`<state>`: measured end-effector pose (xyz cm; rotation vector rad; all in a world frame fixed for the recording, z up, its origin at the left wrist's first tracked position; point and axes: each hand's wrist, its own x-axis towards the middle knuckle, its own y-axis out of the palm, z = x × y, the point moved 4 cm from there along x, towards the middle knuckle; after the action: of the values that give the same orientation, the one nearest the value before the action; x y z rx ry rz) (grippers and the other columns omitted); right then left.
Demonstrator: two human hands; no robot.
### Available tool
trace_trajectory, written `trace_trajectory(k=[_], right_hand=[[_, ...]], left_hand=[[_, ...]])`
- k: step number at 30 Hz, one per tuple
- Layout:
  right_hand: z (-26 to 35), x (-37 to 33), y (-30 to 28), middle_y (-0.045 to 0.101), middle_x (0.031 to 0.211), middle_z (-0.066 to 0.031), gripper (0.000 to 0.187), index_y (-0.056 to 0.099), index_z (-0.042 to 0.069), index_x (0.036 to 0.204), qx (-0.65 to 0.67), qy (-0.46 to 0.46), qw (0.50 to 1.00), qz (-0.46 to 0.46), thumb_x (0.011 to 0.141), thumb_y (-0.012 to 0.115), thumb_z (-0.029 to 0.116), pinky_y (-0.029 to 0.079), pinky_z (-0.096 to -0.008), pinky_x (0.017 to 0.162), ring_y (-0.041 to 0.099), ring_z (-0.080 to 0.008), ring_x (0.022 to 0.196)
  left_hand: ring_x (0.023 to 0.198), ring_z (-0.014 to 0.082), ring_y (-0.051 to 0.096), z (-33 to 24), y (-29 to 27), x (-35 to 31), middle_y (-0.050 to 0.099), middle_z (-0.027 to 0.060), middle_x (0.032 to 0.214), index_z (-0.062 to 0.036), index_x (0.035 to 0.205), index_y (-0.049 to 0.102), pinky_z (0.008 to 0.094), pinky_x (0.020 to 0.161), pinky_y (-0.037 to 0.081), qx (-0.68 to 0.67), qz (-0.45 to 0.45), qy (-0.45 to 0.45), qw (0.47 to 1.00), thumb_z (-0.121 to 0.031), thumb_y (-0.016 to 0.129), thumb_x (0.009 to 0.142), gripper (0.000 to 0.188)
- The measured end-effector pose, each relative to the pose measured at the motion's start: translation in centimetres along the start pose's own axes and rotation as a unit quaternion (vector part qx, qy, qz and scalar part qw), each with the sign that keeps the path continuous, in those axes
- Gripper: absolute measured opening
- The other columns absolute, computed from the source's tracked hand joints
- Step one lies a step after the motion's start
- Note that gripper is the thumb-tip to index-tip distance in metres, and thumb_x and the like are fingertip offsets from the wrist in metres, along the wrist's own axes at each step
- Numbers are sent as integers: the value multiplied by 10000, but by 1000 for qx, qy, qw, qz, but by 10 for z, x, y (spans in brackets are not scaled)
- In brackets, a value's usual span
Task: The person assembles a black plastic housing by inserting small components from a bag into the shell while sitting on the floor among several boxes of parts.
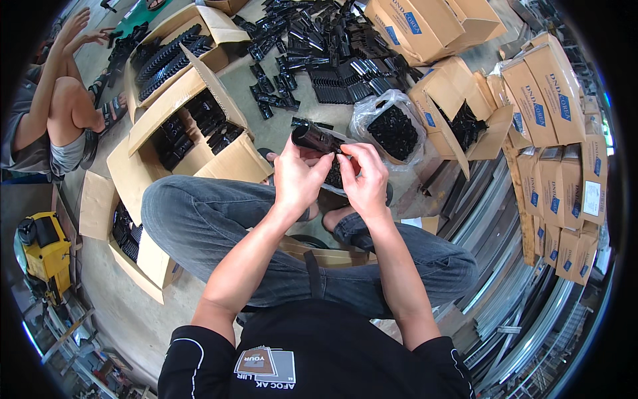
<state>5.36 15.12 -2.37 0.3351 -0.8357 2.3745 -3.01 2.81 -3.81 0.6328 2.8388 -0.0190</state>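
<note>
As seen from the head view, reaches forward with both bent forearms, keeping elbows wide and bringing hands together above splayed knees. Cups one black part (315,137) in left hand (298,174), pressing thumb against its near side, curling fingers beneath, mostly out of sight. Angles right hand (365,176) inward, bringing thumb and forefinger close together at the part's right end; cannot tell whether pinching anything small between. Holds part over small black pieces (334,174).

Counts three open cartons at left: upper carton (224,26), middle carton (226,157), lower carton (156,256), all loaded with black parts. Adds one open carton (454,86) and one plastic bag (370,110), side by side at right. Cannot count loose black parts (332,60) heaped ahead.

Notes curved, glossy surface on held part; ribbed stacks in upper carton; brown cardboard; clear, crinkled film; faded grey denim on jeans (212,209).
</note>
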Motion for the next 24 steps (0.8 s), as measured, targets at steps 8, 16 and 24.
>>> trace_trajectory(k=[8,16,24], right_hand=[[-2,1,0,640,888,-133,117,642,-10,967,-32,-18,999,0,868,704,-7,487,-325,588,616,-227,668],[-3,0,0,594,804,-147,107,587,14,857,-81,13,996,24,894,672,67,489,-441,631,621,-359,710],[-14,-5,2,594,813,-155,130,580,12,859,-75,83,988,105,925,640,106,485,-450,638,618,-376,716]], left_hand=[[908,239,747,-3,2,-2,747,155,968,27,1114,581,331,808,599,52,-18,54,997,-17,717,812,334],[961,207,728,-10,5,-8,737,143,1031,40,1169,587,326,864,582,98,-10,49,994,-17,730,816,385],[957,225,736,-10,7,-8,741,160,1019,39,1204,570,327,864,582,108,-4,71,992,5,724,805,429]])
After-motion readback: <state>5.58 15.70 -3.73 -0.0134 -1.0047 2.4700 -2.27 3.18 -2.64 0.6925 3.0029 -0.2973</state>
